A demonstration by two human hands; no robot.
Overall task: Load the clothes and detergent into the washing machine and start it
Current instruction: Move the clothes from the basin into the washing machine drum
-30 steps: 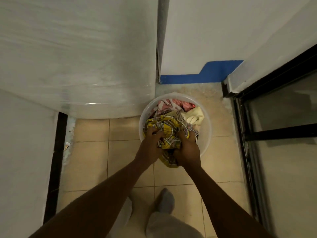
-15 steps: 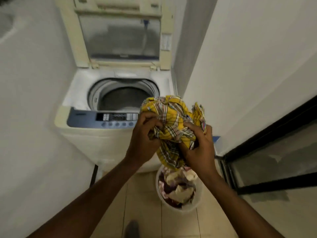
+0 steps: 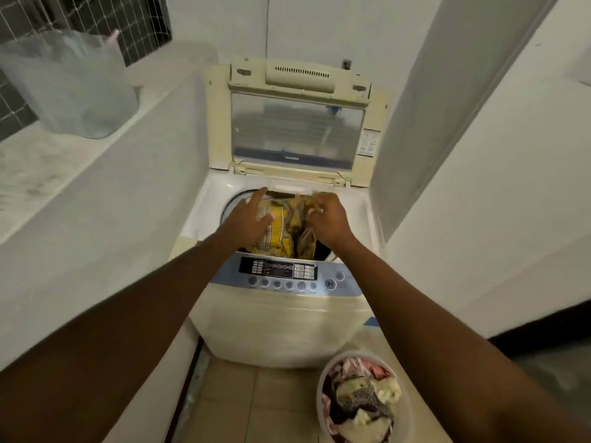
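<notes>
Reaching over the washing machine (image 3: 281, 321) with both arms out, and the yellow plaid garment (image 3: 278, 228) is sitting bunched up right in the mouth of the drum, just past the control panel (image 3: 281, 273). My left hand (image 3: 249, 215) is let go, fingers spread and straight, hovering over or maybe just brushing the left side of the cloth, it's too blurry to call. My right hand (image 3: 326, 215) is on the right side of the pile with the fingers curled in a bit. Honestly can't tell if it's pinching a fold or just hanging loose over it, since that bit is smeared too. The lid (image 3: 297, 129) is flipped all the way up against the back wall, with its window facing me. Down by my right forearm, the white basket (image 3: 404, 410) sits on the tile floor (image 3: 256, 404), just in front of the machine's right corner, with a heap of clothes (image 3: 361, 398) in it, pinkish, cream and dark stuff all mixed. Off to the left there's a white ledge (image 3: 48, 161) with a clear plastic bag (image 3: 73, 87) standing on it, well away from everything.
</notes>
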